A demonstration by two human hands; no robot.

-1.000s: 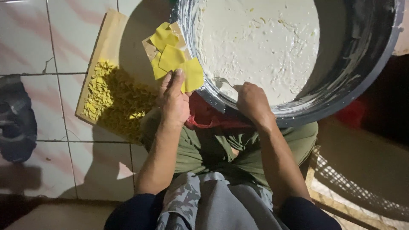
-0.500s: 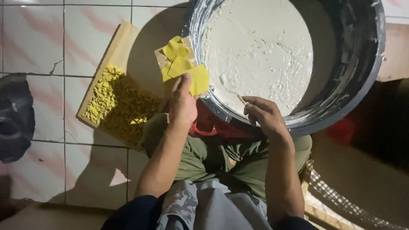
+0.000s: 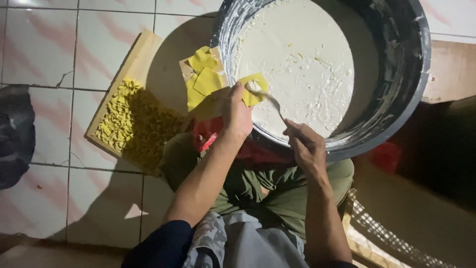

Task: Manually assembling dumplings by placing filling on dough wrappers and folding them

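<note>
One wooden board (image 3: 130, 101) on the tiles, heaped with folded yellow pieces (image 3: 133, 130). Loose yellow wrappers (image 3: 204, 79) beside it. Left hand (image 3: 237, 113), moved from that stack, now pinches one wrapper (image 3: 254, 89) over the basin (image 3: 396, 104). Right hand (image 3: 306, 144) newly grips a spoon (image 3: 265, 97), seemingly depositing white filling (image 3: 297, 64).

Person's body — bare forearms, both hands (image 3: 238, 111) (image 3: 307, 146) uncovered, no gloves/rings seen. Dark navy sleeves pushed to abt elbows. Olive-green trousers (image 3: 258, 188) — creased. Grey camo-pattern cloth (image 3: 238, 243) at lap/torso.
</note>
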